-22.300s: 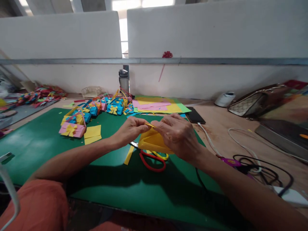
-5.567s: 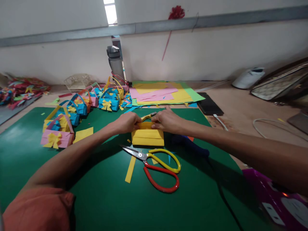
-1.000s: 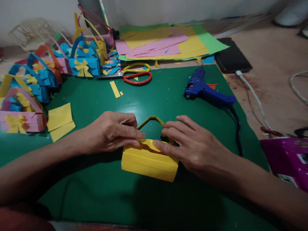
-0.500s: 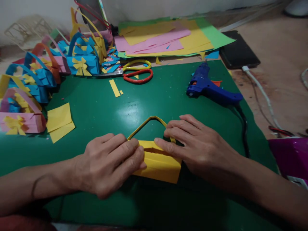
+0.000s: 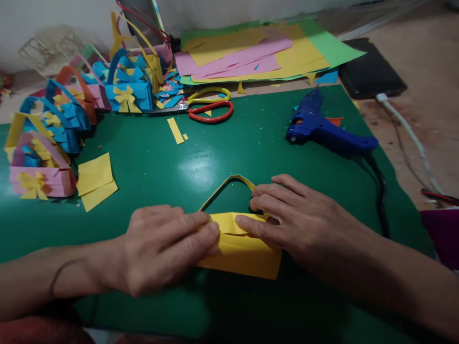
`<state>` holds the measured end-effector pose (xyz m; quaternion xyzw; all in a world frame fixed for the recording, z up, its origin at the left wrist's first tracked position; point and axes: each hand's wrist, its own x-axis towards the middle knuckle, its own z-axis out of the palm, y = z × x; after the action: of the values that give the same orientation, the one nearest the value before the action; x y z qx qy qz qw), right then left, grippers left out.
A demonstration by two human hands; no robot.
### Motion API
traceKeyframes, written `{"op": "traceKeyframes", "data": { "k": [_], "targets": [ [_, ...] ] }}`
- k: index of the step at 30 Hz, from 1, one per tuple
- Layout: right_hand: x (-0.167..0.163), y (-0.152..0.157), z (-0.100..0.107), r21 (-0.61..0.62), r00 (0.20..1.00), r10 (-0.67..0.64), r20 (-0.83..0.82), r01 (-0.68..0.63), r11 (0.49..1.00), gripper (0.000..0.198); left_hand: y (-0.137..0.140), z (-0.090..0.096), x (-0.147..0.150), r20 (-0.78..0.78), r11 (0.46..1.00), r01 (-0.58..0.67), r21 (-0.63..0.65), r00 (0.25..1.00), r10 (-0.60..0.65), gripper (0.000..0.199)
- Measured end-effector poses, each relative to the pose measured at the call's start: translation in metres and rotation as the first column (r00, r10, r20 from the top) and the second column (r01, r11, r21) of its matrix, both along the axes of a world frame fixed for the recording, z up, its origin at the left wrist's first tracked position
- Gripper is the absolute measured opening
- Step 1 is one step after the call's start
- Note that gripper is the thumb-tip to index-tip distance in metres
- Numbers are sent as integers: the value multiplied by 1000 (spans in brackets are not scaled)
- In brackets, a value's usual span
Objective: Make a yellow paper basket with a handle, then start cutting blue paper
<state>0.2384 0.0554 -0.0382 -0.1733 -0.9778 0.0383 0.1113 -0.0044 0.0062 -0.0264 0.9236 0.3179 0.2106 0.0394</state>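
A yellow paper basket (image 5: 244, 255) with a thin arched handle (image 5: 234, 177) lies near the front of the green work surface. My left hand (image 5: 168, 243) grips its left end, fingers curled over the top edge and thumb along the near side. On the right end, my right hand (image 5: 287, 215) is closed on the basket; its thumb presses the top flap and the other fingers reach behind, near the handle's base. The flap now lies almost flat over the opening. Both hands hide the basket's ends.
Finished paper baskets (image 5: 43, 179) with bows line the left side. Two yellow paper pieces (image 5: 96, 179) lie near them. Scissors (image 5: 211, 110), paper scraps (image 5: 174, 88) and coloured sheets (image 5: 251, 52) are at the back. A blue glue gun (image 5: 326, 124) and a charging phone (image 5: 373, 69) are at the right.
The basket's top flap has been pressed down, and the gap under it has narrowed. The whole view has shifted slightly, so the surroundings appear further right.
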Motion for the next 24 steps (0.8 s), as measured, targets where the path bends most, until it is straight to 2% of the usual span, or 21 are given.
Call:
{"op": "traceKeyframes", "data": {
  "k": [2,3,5,6,8,11,14,16,17,21,22,23,24],
  "targets": [
    [0,0,0,14,1000,-3,2,3,1000,30,9,2,-3,68,975,-169,-141,981,180,12],
    [0,-1,-1,28,1000,-8,-3,8,1000,31,14,2,-5,64,937,-247,-247,961,270,12],
    [-1,-2,-5,51,1000,-19,-12,20,998,31,25,1,-10,-48,808,-277,-521,954,296,14],
    [-1,-2,-7,62,999,-26,-25,27,998,31,30,1,-12,-69,743,-272,-612,954,293,14],
    [-3,-3,-10,68,997,-43,-58,46,997,31,37,-1,-15,-81,657,-272,-703,949,306,16],
    [-4,-5,-12,59,992,-55,-114,62,996,35,40,-4,-13,-57,586,-259,-768,938,341,18],
    [-3,-6,-13,64,988,-56,-141,66,996,36,38,-8,-7,35,522,-180,-833,926,375,20],
    [-2,-7,-14,89,988,-69,-142,82,993,37,37,-11,-5,119,523,-128,-842,903,412,22],
    [-2,-8,-15,109,986,-77,-149,94,990,37,38,-12,-4,155,546,-113,-830,894,420,24],
    [0,-9,-17,162,979,-92,-182,122,979,37,45,-14,-6,251,750,-91,-655,910,330,29],
    [1,-9,-16,164,977,-88,-193,120,979,37,47,-14,-6,271,783,-63,-619,918,288,27],
    [2,-8,-15,163,976,-82,-200,116,980,36,50,-14,-7,288,791,-24,-611,924,250,24],
    [2,-8,-13,162,975,-78,-209,113,980,36,51,-14,-7,302,778,13,-628,926,228,21]
  ]
}}
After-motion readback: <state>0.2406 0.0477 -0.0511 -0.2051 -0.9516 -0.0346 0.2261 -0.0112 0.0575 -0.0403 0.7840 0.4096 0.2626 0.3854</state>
